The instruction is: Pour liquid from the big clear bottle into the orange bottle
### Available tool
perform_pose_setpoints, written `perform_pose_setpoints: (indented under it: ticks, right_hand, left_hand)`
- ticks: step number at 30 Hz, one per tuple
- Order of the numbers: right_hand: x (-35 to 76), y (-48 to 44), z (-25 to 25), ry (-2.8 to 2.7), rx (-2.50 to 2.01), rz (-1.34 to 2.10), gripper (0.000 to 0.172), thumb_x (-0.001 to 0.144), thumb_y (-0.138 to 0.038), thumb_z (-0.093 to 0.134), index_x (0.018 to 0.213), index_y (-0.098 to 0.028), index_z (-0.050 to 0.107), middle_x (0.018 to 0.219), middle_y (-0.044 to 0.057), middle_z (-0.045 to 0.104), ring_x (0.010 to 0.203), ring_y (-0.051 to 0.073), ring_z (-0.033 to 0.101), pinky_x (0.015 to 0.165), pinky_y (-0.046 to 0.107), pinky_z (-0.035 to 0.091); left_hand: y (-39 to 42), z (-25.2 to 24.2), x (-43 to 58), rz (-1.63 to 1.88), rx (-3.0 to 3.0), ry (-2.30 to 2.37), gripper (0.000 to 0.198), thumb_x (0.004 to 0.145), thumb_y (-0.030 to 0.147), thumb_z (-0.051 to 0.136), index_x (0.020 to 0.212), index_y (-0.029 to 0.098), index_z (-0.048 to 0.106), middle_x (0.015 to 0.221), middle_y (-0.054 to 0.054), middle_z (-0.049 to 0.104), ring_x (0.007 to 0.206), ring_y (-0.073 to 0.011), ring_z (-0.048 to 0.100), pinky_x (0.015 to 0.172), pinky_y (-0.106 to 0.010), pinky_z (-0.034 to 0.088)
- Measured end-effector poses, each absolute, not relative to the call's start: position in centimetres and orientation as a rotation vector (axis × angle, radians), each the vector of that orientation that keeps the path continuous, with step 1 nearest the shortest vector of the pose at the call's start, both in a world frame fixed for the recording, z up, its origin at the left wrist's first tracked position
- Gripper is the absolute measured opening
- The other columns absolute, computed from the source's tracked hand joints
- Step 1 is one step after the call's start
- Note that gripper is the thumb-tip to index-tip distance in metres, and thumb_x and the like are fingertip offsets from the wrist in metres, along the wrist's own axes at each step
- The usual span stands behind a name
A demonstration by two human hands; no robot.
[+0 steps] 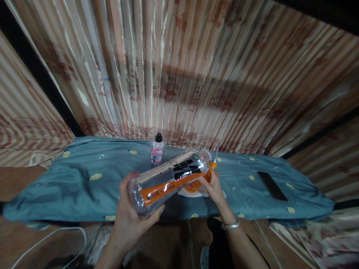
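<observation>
A large clear plastic bottle point(172, 179) with an orange and black label lies tilted across the middle, its mouth raised toward the right. My left hand point(133, 209) is wrapped around its base end. My right hand point(213, 186) pinches the upper part of a translucent orange container point(193, 186), close by the bottle's mouth. The bottle covers much of this container, so its full shape is hidden. A thin white tube-like piece point(216, 154) sticks up above my right fingers. Under the orange container is a white cloth or paper point(182, 193).
A small clear bottle point(157, 152) with a black cap and pink label stands behind the large one. To the right, a black phone point(272, 186) lies on the blue-green patterned cloth point(92, 186). Striped curtains point(174, 74) hang behind, and a white cable point(56, 231) runs at lower left.
</observation>
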State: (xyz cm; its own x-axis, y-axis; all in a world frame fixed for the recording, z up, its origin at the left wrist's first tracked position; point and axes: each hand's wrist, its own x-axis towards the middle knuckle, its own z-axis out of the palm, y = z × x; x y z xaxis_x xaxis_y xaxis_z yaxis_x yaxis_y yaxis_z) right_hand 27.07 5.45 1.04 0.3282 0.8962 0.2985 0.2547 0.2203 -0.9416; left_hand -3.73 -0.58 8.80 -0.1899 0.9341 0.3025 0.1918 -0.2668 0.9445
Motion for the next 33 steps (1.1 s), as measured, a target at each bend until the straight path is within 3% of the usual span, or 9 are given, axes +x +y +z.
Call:
perform_pose_setpoints:
  ticks: [6,12,16,19,24,29,33]
  right_hand:
    - [28.3,5.2,0.7,-1.230,-1.373,0.584,0.096,0.082,-0.089,0.096,0.153,-0.027,0.080,0.145,0.015,0.092,0.146,0.047,0.082,0.129,0.063,0.065]
    - [29.2,5.5,1.0,-1.268,-1.314,0.664,0.084,0.093,-0.097,0.084,0.144,-0.031,0.088,0.144,0.012,0.093,0.151,0.043,0.080,0.135,0.061,0.061]
    - [28.1,5.9,1.2,-1.166,-1.296,0.628,0.090,0.092,-0.109,0.073,0.136,-0.033,0.092,0.136,0.011,0.095,0.158,0.044,0.075,0.142,0.064,0.055]
    - [27.7,6.2,1.1,-1.130,-1.314,0.642,0.092,0.091,-0.109,0.073,0.137,-0.032,0.092,0.137,0.011,0.095,0.155,0.045,0.077,0.139,0.063,0.058]
    - [28.2,6.3,1.2,-1.130,-1.255,0.681,0.081,0.094,-0.096,0.082,0.139,-0.030,0.091,0.132,0.012,0.096,0.145,0.043,0.083,0.129,0.060,0.065]
    - [27.9,6.7,1.4,-1.137,-1.179,0.749,0.080,0.093,-0.095,0.081,0.140,-0.030,0.088,0.143,0.013,0.093,0.147,0.044,0.083,0.132,0.064,0.063]
    - [27.8,7.1,1.2,-1.119,-1.205,0.716,0.086,0.095,-0.095,0.077,0.152,-0.030,0.084,0.156,0.011,0.089,0.154,0.042,0.080,0.134,0.061,0.062]
  left_hand:
    - [-0.5,8.4,-3.9,1.517,1.477,1.335,0.082,0.082,0.042,0.093,0.155,0.031,0.057,0.135,-0.005,0.080,0.118,-0.0301,0.087,0.112,-0.048,0.072]
    - [-0.4,8.0,-4.0,1.530,1.469,1.337,0.083,0.082,0.045,0.095,0.155,0.031,0.058,0.132,-0.004,0.078,0.117,-0.0300,0.086,0.111,-0.047,0.073]
    - [-0.4,8.2,-4.0,1.520,1.439,1.326,0.084,0.080,0.044,0.096,0.154,0.032,0.057,0.128,-0.003,0.080,0.111,-0.0306,0.088,0.106,-0.049,0.075]
    - [-0.5,8.6,-3.8,1.521,1.427,1.338,0.085,0.078,0.042,0.096,0.153,0.031,0.058,0.130,-0.004,0.081,0.112,-0.0316,0.088,0.107,-0.050,0.075]
    - [-0.7,8.9,-3.6,1.525,1.413,1.325,0.082,0.081,0.042,0.094,0.154,0.030,0.057,0.126,-0.003,0.081,0.110,-0.0299,0.088,0.104,-0.047,0.075]
    - [-0.6,8.6,-3.8,1.527,1.479,1.344,0.081,0.083,0.042,0.093,0.155,0.030,0.057,0.131,-0.003,0.080,0.115,-0.0296,0.087,0.109,-0.047,0.073]
    - [-0.6,8.4,-3.8,1.525,1.493,1.351,0.081,0.084,0.041,0.093,0.156,0.030,0.057,0.131,-0.003,0.080,0.113,-0.0289,0.088,0.106,-0.045,0.074]
